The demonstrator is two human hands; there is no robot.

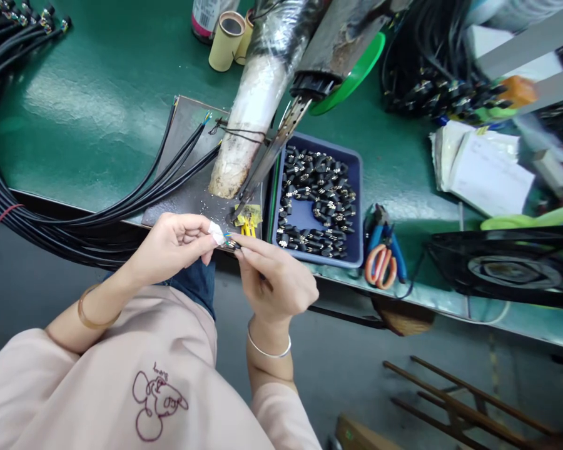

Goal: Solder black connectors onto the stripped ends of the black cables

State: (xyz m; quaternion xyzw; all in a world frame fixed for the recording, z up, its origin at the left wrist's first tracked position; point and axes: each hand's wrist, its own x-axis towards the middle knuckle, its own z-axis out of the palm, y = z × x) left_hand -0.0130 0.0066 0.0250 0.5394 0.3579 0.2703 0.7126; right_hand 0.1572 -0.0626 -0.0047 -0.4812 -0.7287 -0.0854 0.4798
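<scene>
My left hand point(181, 240), white tape around its fingertips, is closed in a pinch at thin coloured wires point(228, 235). My right hand point(276, 272) pinches a small black connector point(234, 245) against those wires; the fingers hide most of it. Just above the fingertips the metal rod of a soldering iron point(274, 147) slants down to a grey plate point(187, 162). Beside its tip lie small yellow pieces point(248, 220). Black cables point(169, 181) with bared coloured ends rest on the plate to the left. A blue tray point(360, 212) of black connectors point(319, 169) stands right of my hands.
Pliers point(380, 250) with orange and blue handles lie right of the tray. A wrapped white tube point(248, 131) comes down over the plate. A cable bundle point(32, 219) hangs at the bench's left edge. Papers point(488, 165), a black fan-like object point(511, 265) and more cables point(431, 62) sit right.
</scene>
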